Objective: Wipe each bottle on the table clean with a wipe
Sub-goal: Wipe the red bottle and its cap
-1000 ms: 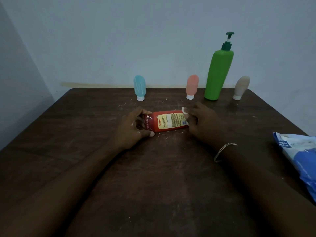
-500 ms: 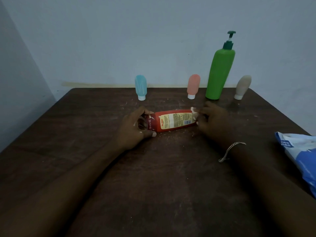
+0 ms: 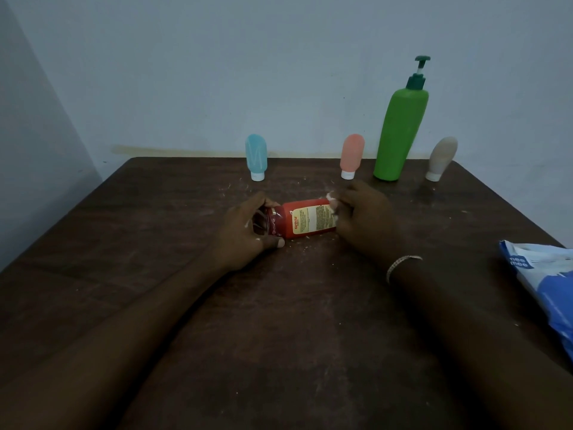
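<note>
A red bottle with a yellow label lies on its side in the middle of the dark wooden table. My left hand grips its cap end. My right hand pinches a small white wipe against the bottle's right end. Standing along the back edge are a blue tube, a pink tube, a tall green pump bottle and a beige tube.
A blue and white wipe pack lies at the table's right edge. White crumbs are scattered around the red bottle. A grey wall runs behind the table and along its left side.
My right hand with the wipe slid right along the red bottle, then came back left onto its right end. My left hand stayed on the cap end.
</note>
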Action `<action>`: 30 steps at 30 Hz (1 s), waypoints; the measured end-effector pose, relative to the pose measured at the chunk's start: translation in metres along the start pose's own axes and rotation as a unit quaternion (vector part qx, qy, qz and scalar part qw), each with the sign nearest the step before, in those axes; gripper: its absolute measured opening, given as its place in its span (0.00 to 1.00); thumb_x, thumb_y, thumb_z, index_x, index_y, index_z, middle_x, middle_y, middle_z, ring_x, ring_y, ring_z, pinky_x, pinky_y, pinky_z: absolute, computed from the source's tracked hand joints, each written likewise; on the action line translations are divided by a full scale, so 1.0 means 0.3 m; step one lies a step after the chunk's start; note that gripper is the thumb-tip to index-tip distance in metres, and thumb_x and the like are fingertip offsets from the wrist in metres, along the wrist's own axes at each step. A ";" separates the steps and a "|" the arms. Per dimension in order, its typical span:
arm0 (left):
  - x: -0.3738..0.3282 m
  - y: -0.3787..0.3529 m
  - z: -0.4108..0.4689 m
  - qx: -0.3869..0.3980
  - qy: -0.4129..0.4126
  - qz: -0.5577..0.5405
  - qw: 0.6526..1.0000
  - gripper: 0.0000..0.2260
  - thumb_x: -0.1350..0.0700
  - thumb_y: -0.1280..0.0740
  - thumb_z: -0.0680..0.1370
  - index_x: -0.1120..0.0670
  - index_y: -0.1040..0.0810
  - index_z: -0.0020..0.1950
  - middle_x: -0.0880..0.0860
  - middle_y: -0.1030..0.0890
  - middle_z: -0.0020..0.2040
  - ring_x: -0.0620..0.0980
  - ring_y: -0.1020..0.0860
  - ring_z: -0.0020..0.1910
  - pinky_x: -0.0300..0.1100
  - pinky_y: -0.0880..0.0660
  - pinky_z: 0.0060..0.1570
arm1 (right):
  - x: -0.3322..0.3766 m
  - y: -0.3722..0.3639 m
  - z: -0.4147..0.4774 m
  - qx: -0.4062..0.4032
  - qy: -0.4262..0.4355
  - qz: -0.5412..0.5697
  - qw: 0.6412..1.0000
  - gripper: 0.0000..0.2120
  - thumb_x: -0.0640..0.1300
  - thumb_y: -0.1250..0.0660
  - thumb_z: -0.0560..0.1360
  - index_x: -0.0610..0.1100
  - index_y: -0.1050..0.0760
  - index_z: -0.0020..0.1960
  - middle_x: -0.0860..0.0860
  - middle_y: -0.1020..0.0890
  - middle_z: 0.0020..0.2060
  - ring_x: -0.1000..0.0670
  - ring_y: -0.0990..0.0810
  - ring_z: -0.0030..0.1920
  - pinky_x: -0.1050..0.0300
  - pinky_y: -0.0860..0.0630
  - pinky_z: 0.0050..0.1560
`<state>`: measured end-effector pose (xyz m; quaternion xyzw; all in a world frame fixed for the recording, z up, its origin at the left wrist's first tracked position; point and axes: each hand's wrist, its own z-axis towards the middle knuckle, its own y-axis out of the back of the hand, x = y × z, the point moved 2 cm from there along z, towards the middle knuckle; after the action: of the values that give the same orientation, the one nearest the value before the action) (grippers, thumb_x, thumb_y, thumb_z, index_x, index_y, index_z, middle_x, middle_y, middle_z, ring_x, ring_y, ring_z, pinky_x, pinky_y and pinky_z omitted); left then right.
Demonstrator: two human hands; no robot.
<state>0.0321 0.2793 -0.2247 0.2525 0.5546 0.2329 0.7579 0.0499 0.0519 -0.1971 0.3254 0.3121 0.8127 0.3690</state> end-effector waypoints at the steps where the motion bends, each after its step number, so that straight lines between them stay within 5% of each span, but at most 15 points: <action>1: 0.000 0.001 -0.001 0.001 -0.001 0.003 1.000 0.23 0.55 0.21 0.68 0.46 0.27 0.58 0.43 0.24 0.58 0.42 0.24 0.54 0.36 0.25 0.48 | 0.041 -0.016 0.001 0.016 0.021 -0.004 1.000 0.12 0.41 0.34 0.77 0.41 0.21 0.60 0.48 0.23 0.47 0.52 0.25 0.45 0.57 0.27 0.43; 5: -0.004 0.007 -0.009 -0.002 -0.007 0.008 1.000 0.23 0.55 0.21 0.68 0.47 0.26 0.59 0.42 0.25 0.57 0.41 0.24 0.53 0.33 0.26 0.46 | 0.082 -0.015 -0.041 0.062 0.073 0.003 0.995 0.15 0.41 0.33 0.77 0.39 0.23 0.63 0.45 0.20 0.52 0.49 0.23 0.50 0.59 0.27 0.46; 10: -0.012 0.001 -0.008 0.000 -0.009 0.017 1.000 0.23 0.55 0.21 0.69 0.46 0.27 0.59 0.42 0.26 0.57 0.44 0.25 0.55 0.41 0.23 0.52 | 0.012 -0.005 -0.020 -0.002 0.001 0.009 1.000 0.12 0.41 0.34 0.77 0.41 0.21 0.59 0.46 0.21 0.49 0.48 0.22 0.48 0.50 0.21 0.46; 15: -0.011 0.003 -0.012 -0.006 -0.028 0.018 0.999 0.23 0.55 0.20 0.68 0.46 0.27 0.57 0.42 0.25 0.55 0.44 0.24 0.55 0.43 0.23 0.53 | 0.166 -0.067 -0.033 0.078 0.084 0.018 0.993 0.22 0.37 0.31 0.73 0.39 0.27 0.67 0.43 0.24 0.56 0.47 0.27 0.56 0.53 0.26 0.56; 22: -0.007 0.004 -0.003 -0.002 -0.019 0.016 1.000 0.22 0.53 0.20 0.67 0.45 0.27 0.56 0.39 0.25 0.53 0.41 0.25 0.53 0.43 0.23 0.53 | 0.097 -0.044 -0.039 0.054 0.106 0.005 0.993 0.16 0.39 0.31 0.75 0.38 0.23 0.62 0.44 0.23 0.50 0.53 0.30 0.48 0.58 0.29 0.49; 30: -0.007 0.007 -0.012 -0.017 -0.039 0.007 0.999 0.22 0.53 0.19 0.66 0.46 0.25 0.53 0.42 0.21 0.51 0.41 0.22 0.50 0.43 0.21 0.50 | 0.170 -0.069 -0.073 0.100 0.170 -0.016 0.980 0.19 0.35 0.29 0.71 0.37 0.23 0.62 0.42 0.21 0.52 0.46 0.24 0.50 0.60 0.32 0.49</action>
<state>0.0279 0.2802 -0.2228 0.2523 0.5186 0.2371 0.7818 0.0152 0.0979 -0.2102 0.2130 0.4555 0.8146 0.2890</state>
